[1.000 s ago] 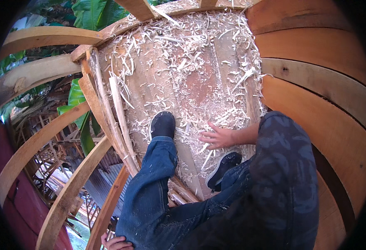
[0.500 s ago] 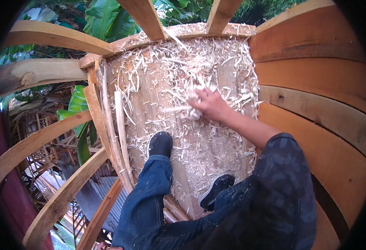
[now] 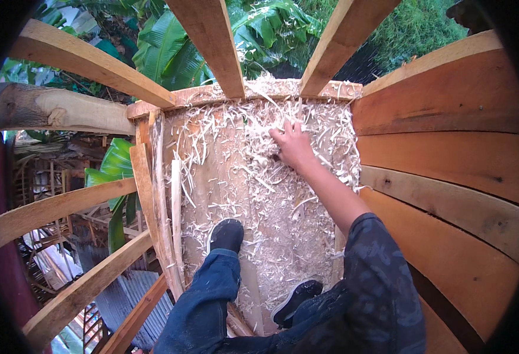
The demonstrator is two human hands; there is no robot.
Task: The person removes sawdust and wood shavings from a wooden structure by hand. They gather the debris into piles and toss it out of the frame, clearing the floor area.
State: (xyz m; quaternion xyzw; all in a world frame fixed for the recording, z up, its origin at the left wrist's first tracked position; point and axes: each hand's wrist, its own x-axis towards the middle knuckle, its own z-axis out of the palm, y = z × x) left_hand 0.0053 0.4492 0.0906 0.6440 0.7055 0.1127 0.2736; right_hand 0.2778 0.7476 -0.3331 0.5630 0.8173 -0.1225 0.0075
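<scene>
Wood shavings [image 3: 258, 141] litter our plank floor [image 3: 211, 168], thickest near the end beam [image 3: 196, 96], our right hand [image 3: 294, 144] among them, its grip we cannot tell, curved ribs [image 3: 59, 211] at left, green leaves [image 3: 168, 44] beyond.

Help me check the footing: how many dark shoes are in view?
2. The left shoe is below and left of the right hand; the right shoe is lower and farther right, partly hidden by a trouser leg. No others show.
</scene>
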